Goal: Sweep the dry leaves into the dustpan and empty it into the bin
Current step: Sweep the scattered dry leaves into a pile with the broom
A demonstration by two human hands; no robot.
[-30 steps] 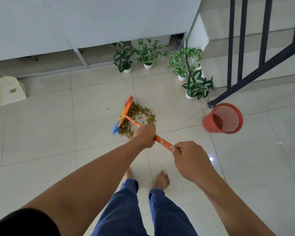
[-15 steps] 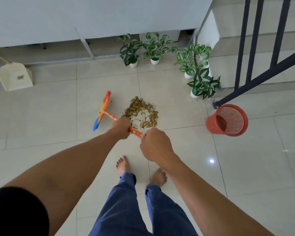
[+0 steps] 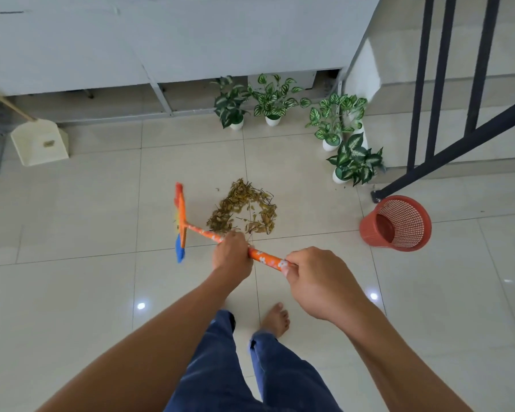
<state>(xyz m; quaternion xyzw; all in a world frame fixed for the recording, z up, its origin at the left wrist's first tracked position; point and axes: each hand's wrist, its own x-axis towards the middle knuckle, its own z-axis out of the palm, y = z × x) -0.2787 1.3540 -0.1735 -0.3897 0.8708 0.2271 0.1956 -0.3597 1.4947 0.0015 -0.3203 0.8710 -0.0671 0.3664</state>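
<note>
A pile of dry leaves [image 3: 244,208] lies on the tiled floor ahead of my feet. An orange broom [image 3: 181,221] with a flowered handle has its head on the floor just left of the pile. My left hand [image 3: 232,251] grips the handle low down, and my right hand [image 3: 315,278] grips it higher up. A cream dustpan [image 3: 39,141] with a wooden handle stands at the far left by the wall. The red mesh bin [image 3: 397,223] sits on the floor to the right.
Several potted plants [image 3: 269,102] line the wall and the step at the back right. A dark stair railing [image 3: 446,84] rises on the right, its foot beside the bin. My bare feet [image 3: 275,319] stand just behind the broom handle.
The broom head moved from on top of the leaves to the left of the pile. The leaves now lie uncovered in a loose heap.
</note>
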